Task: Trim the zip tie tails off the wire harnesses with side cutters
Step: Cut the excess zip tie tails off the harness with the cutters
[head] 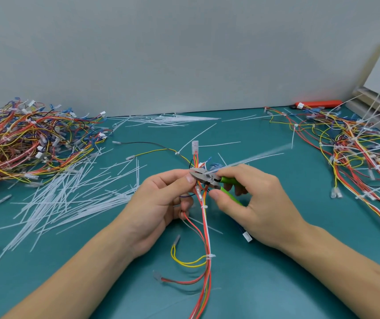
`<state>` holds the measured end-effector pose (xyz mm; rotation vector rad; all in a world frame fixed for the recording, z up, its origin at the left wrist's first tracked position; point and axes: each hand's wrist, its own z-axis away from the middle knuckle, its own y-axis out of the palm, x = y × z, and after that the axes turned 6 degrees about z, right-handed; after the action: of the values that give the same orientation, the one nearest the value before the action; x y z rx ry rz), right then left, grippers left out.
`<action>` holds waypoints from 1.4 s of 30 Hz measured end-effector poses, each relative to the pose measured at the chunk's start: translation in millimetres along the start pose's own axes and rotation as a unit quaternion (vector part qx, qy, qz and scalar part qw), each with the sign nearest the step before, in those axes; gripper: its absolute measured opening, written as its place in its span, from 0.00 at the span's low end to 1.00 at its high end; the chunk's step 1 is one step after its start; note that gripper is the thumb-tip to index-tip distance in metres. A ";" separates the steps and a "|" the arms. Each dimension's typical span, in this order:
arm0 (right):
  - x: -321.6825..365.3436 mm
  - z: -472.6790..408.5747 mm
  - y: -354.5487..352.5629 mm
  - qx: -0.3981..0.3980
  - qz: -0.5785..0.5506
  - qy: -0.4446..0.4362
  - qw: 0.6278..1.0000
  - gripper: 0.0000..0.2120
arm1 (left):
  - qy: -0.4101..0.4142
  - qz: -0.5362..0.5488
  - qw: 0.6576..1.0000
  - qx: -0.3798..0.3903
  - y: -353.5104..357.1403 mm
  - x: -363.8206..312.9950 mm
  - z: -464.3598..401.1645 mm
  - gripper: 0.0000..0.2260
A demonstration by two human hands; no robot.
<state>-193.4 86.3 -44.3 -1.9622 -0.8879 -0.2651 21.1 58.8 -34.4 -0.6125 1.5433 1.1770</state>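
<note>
At far left we see a heap of wire harnesses point(23, 139) on the teal table point(276, 284), with cut zip tie tails point(74, 199) strewn just beside it. In the middle, our left hand point(161, 201) pinches the harness point(205, 226) we are working on, fingers closed around its wires. Our right hand point(255, 203) is closed around the green handles of the side cutters point(207, 178), their metal head at the harness by the left thumb. A blurred white zip tie tail point(253, 155) slants away up-right. Further right lies another tangle of harnesses point(356, 153).
</note>
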 end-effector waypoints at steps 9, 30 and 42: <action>1.8 0.1 0.8 0.006 0.021 0.037 0.999 0.16 | 0.005 0.006 1.000 -0.003 1.3 1.3 -1.3 0.07; 13.9 3.7 4.8 0.083 0.077 0.110 0.988 0.22 | 0.010 -0.017 0.999 -0.028 5.7 1.1 0.5 0.10; 12.2 0.3 2.1 0.080 0.103 0.078 0.988 0.19 | 0.000 -0.014 0.999 -0.029 5.1 -2.4 1.3 0.05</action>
<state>-183.3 91.7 -39.6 -1.8400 -0.5815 -0.2170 18.1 61.5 -30.3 -0.6717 1.5005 1.2041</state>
